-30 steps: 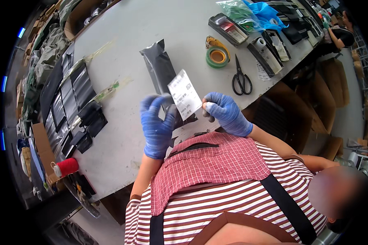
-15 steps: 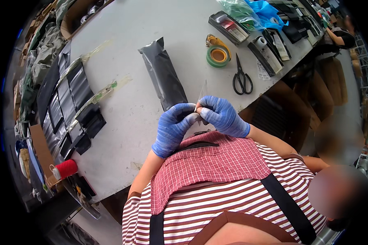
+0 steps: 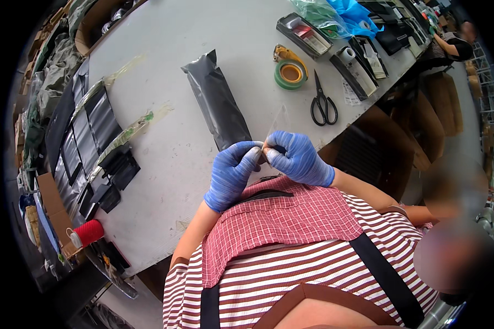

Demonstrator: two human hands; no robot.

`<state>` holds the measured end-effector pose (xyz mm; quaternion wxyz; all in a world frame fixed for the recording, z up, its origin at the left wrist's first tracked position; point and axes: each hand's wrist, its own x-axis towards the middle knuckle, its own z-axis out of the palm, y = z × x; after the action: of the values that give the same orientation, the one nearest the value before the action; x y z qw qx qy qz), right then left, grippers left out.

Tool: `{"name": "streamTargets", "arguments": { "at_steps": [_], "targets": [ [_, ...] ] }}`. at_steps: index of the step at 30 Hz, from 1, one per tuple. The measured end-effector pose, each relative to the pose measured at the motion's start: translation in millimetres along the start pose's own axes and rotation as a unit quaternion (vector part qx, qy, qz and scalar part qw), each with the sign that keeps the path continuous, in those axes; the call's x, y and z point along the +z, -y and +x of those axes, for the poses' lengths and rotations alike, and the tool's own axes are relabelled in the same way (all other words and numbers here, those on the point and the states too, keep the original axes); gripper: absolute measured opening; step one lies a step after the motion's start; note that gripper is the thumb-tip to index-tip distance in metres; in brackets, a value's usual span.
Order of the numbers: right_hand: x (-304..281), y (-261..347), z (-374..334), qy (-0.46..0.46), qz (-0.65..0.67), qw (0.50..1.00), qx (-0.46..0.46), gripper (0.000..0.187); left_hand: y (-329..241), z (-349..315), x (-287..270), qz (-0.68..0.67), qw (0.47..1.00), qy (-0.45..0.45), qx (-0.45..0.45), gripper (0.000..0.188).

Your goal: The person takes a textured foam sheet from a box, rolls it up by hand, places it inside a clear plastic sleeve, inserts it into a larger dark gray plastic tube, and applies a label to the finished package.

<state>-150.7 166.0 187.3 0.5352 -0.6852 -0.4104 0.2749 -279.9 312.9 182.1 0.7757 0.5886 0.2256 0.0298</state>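
Observation:
Both my hands wear blue knit gloves and meet at the table's near edge, in front of my body. My left hand point(image 3: 229, 171) is closed, thumb pressed to forefinger. Beside it, my right hand point(image 3: 296, 160) pinches too, fingertips almost touching the left's. A thin piece of clear plastic film point(image 3: 280, 119) sticks up from between the fingertips; its lower part is mostly hidden by the gloves. Just beyond my left hand lies a long, dark grey plastic-wrapped package point(image 3: 217, 98), its near end by my knuckles.
Right of the package are a tape roll in a yellow dispenser point(image 3: 291, 72), black scissors point(image 3: 323, 104) and black trays point(image 3: 303, 34). Several flat dark packages point(image 3: 101, 118) lie taped at left, near a red thread spool point(image 3: 88, 233). Another person point(image 3: 450, 46) stands far right.
My fingers have shifted slightly at the film, the left thumb bending up and the right thumb moving a little. The film leans a bit further right. The whole view has shifted slightly.

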Motion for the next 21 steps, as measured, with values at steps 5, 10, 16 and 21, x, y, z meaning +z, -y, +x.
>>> {"name": "streamTargets", "arguments": {
  "at_steps": [5,10,16,21],
  "targets": [
    [-9,-12,-5,-0.049,0.030,0.998,0.002,0.010,3,17,13,0.036,0.999,0.020,0.011,0.027],
    [-1,-20,0,-0.028,-0.061,0.997,-0.035,0.014,10,13,3,0.072,0.997,-0.011,0.035,0.021],
    [-2,-22,-8,-0.043,-0.058,0.997,-0.021,0.013,13,19,6,0.103,0.993,-0.036,0.049,0.018],
    [-3,-26,-17,-0.078,0.086,0.992,0.038,0.011,0,18,19,0.050,0.998,0.029,0.024,0.019]
  ]
}}
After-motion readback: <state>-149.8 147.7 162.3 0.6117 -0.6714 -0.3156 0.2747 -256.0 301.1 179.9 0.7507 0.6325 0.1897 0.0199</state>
